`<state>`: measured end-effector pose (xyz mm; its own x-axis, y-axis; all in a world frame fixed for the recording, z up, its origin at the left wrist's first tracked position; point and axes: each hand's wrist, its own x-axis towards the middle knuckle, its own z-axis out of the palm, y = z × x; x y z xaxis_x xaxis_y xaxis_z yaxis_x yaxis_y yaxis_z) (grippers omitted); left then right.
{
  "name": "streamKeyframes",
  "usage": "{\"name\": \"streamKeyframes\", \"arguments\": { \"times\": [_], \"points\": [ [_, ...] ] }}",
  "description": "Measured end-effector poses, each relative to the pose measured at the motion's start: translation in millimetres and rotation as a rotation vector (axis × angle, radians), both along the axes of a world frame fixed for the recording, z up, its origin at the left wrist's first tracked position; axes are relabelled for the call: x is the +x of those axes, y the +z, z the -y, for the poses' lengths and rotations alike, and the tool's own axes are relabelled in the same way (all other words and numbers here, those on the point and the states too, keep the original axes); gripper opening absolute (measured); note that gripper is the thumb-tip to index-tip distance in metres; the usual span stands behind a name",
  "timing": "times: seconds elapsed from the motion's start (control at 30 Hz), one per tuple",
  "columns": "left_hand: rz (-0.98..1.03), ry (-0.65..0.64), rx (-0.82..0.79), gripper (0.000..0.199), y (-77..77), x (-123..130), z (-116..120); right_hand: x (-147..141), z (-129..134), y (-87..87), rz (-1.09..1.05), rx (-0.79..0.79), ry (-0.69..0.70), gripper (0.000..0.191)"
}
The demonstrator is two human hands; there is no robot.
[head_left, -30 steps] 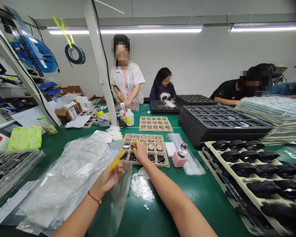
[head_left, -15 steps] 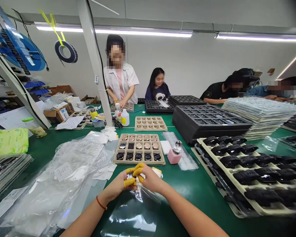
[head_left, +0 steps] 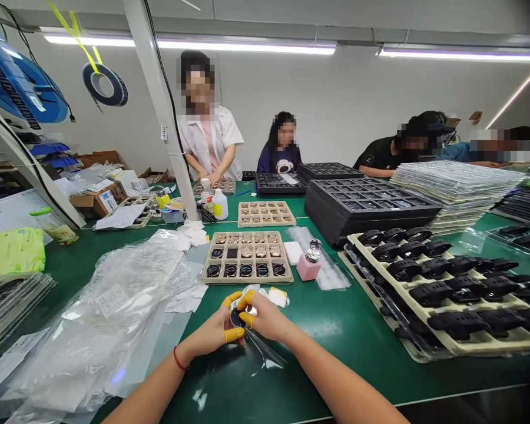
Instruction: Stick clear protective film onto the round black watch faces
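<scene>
Small round black disc (head_left: 236,318) now showing between hands, unseen in earlier frame: left hand (head_left: 212,333) and right hand (head_left: 265,318) clenching it, yellow finger cots (head_left: 234,334) pressing its rim, clear plastic film (head_left: 265,350) trailing below, beige compartment tray (head_left: 247,281) lying just ahead.

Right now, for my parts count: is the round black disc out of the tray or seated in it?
Out of it: the round black disc sits between the left hand and right hand, apart from the beige tray.
</scene>
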<state>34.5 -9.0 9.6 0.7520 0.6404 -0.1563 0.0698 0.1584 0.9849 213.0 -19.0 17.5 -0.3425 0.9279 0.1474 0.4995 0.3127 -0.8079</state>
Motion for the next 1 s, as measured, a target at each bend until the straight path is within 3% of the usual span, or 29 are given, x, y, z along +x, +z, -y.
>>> {"name": "streamKeyframes", "arguments": {
  "times": [0.13,0.27,0.5,0.63,0.73,0.8,0.9,1.0],
  "points": [
    [-0.121,-0.049,-0.013,0.080,-1.0,-1.0,1.1,10.2,-2.3,-0.4,-0.020,-0.130,0.135,0.037],
    [-0.031,-0.128,-0.076,0.074,-5.0,3.9,2.2,13.2,-1.1,3.2,-0.026,-0.139,0.250,0.021],
    [0.042,-0.111,-0.147,0.055,-14.0,5.4,-1.7,4.0,10.6,4.0,-0.010,-0.108,0.169,0.032],
    [0.066,-0.102,-0.167,0.048,-9.7,5.5,-0.2,5.8,10.2,6.3,0.012,-0.077,0.140,0.018],
    [0.097,-0.007,-0.196,0.051,-4.2,3.8,-0.7,15.9,5.9,3.9,-0.034,-0.066,0.061,0.006],
    [0.093,0.063,-0.192,0.056,0.3,-0.6,-4.0,24.6,1.1,-3.4,-0.037,-0.097,-0.047,0.010],
    [0.083,0.116,-0.179,0.061,9.7,-13.0,-11.6,33.5,-3.3,-19.6,0.170,-0.157,-0.107,0.019],
    [0.101,0.128,-0.174,0.059,20.4,-26.0,-17.5,33.1,-0.3,-28.7,0.467,-0.031,-0.116,0.025]
  ]
}}
